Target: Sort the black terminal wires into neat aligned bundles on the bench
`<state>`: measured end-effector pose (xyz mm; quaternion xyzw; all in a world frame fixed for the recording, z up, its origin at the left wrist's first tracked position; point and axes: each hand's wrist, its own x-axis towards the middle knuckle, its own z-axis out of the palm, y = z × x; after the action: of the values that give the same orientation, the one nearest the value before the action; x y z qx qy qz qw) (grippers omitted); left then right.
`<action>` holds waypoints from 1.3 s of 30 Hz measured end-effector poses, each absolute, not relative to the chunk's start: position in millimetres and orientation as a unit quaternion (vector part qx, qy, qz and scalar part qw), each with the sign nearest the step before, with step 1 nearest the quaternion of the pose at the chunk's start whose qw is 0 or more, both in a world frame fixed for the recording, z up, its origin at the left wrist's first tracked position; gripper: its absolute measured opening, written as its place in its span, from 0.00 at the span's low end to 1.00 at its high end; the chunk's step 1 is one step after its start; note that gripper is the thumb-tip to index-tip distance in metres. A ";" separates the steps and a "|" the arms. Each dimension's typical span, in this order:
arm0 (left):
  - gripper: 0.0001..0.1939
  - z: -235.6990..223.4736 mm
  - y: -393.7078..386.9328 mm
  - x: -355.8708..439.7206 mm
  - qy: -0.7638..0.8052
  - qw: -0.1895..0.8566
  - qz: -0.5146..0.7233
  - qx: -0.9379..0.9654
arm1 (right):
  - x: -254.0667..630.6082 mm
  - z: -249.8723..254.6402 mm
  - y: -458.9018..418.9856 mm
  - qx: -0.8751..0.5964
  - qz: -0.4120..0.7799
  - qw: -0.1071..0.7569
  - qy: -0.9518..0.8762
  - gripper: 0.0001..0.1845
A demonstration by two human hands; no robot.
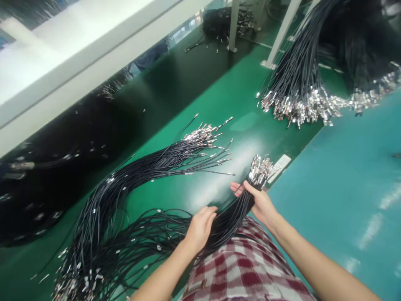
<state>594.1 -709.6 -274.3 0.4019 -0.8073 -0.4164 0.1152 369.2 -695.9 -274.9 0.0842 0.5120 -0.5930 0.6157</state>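
Note:
A thick bundle of black cables (pixel 230 221) with silvery metal terminals (pixel 261 169) at its upper end lies across my front. My right hand (pixel 258 202) holds the bundle just below those terminals, thumb on top and fingertips showing on the far side. Lower down, my left hand (pixel 200 228) is closed over the same cables, its fingers bent together; what lies under them is partly hidden. To the left, a second cable bundle (pixel 140 167) curves over the green surface, its terminals fanned out. Loose cables from both bundles mingle at the lower left.
A large heap of cables (pixel 300 79) with metal ends hangs at the upper right. A white label (pixel 280 168) sits on the green surface (pixel 225 102) near its edge. A pale shelf beam (pixel 94 62) crosses the upper left. More dark cables lie below it.

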 end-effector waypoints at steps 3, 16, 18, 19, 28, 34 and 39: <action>0.18 -264.4 -690.9 599.5 -0.827 0.058 -0.398 0.394 | 372.7 -272.3 -692.5 0.100 -0.596 0.585 0.541 0.17; 0.14 -296.6 -899.2 692.5 -0.847 -0.134 -0.059 0.511 | 366.4 -283.5 -675.6 0.119 -0.575 0.620 0.520 0.19; 0.14 -295.6 -917.7 701.7 -0.857 -0.146 -0.070 0.489 | 366.7 -281.7 -677.4 0.132 -0.573 0.625 0.514 0.21; 0.14 -291.6 -920.7 705.4 -0.860 -0.150 -0.072 0.482 | 366.6 -280.6 -678.5 0.137 -0.571 0.629 0.510 0.22; 0.10 -249.1 -842.0 706.3 -0.885 -0.166 -0.121 0.417 | 364.5 -281.2 -682.4 0.115 -0.574 0.649 0.487 0.22; 0.10 -292.1 -787.7 632.0 -0.863 -0.263 -0.161 0.401 | 363.7 -281.9 -673.5 0.115 -0.599 0.644 0.462 0.21; 0.26 -305.9 -771.4 561.2 -0.900 -0.083 -0.179 0.389 | 364.8 -291.3 -648.2 0.129 -0.633 0.610 0.459 0.21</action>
<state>561.2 -771.4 -305.9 0.3886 -0.9000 -0.1791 -0.0834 364.8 -648.2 -291.3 0.1294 0.4588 -0.6326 0.6104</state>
